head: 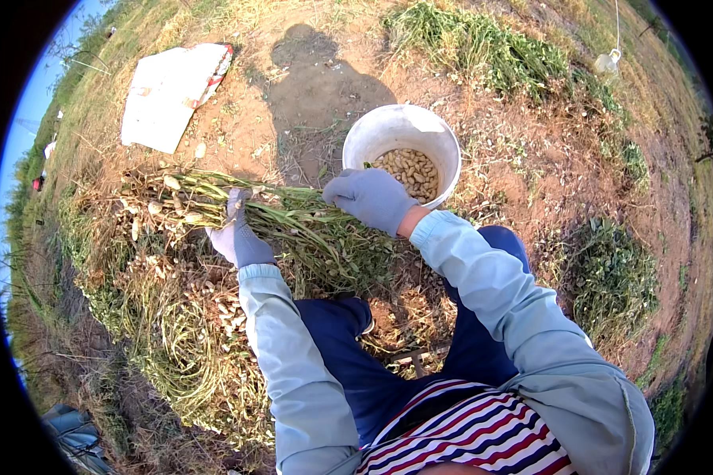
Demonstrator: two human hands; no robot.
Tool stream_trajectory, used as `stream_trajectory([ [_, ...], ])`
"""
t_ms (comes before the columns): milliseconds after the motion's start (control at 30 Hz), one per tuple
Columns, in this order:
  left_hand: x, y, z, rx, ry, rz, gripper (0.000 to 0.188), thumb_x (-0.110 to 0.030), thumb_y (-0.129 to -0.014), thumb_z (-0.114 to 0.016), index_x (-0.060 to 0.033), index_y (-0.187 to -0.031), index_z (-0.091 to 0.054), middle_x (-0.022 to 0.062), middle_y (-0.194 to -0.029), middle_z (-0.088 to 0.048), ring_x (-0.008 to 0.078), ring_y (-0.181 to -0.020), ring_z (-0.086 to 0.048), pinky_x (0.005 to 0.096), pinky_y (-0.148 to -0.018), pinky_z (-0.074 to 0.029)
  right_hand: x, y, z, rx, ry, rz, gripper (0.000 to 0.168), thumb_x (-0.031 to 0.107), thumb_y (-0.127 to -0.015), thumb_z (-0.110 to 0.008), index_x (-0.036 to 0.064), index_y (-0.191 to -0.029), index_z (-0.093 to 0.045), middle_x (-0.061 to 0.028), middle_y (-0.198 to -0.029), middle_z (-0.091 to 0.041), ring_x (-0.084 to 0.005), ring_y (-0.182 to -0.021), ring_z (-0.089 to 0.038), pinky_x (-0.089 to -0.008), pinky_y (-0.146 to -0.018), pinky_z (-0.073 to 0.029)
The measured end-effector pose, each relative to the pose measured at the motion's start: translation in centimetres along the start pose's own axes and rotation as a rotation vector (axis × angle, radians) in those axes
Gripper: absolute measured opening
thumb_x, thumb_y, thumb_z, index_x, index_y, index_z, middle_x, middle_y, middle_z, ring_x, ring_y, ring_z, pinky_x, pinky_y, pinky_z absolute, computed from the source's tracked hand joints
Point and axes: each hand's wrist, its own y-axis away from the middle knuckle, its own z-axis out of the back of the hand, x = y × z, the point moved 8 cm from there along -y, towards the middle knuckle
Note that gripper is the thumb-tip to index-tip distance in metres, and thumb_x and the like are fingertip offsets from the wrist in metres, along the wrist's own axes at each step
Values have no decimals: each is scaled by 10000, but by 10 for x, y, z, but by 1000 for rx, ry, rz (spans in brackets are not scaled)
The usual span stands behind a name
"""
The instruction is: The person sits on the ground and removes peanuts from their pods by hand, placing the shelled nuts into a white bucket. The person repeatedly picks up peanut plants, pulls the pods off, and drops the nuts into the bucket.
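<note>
My left hand (237,228), in a grey-and-white glove, grips a bunch of pulled peanut plants (285,214) by the stems just below the roots. Pale peanut pods (172,183) hang from the root end, to the left of that hand. My right hand (371,199), also gloved, is curled at the other side of the bunch, with green stems running into its fingers and a bit of leaf showing above it. It overlaps the near left rim of a white bucket (362,136) in the view. Loose peanuts (413,172) cover the bucket's bottom.
A pile of peanut plants (178,338) lies at my left. A white woven sack (160,98) is flat on the soil ahead, left. Cut green plants (487,50) lie beyond the bucket, and another leafy heap (612,279) is at right. A translucent jug (607,61) stands far right.
</note>
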Motion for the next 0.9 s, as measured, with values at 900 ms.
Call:
stream_trajectory([
  [900,8,-22,21,-121,-41,92,962,-85,-689,-807,-87,-1456,-226,142,-1323,-511,304,-1171,-517,461,-915,-488,1,18,-18,179,374,-134,158,156,-806,-530,100,-911,-635,-124,-697,-644,-334,-661,-646,-465,-587,-498],
])
